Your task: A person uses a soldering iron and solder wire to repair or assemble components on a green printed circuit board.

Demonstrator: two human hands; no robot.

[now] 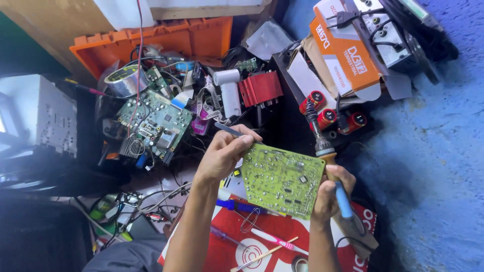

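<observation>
Green circuit board (pixel 282 180), flat rectangle, solder side up, dotted with tiny shiny joints; held mid-air above red printed sheet (pixel 227 249). Left hand (pixel 224 153) raised, fingers clamped on board's left edge, also pinching thin grey tool (pixel 228 130). Right hand (pixel 328 194) fisted round soldering iron (pixel 333 171), blue handle, tip up beside board's right edge. Behind: second green board (pixel 156 121), orange plastic crate (pixel 151 40).
</observation>
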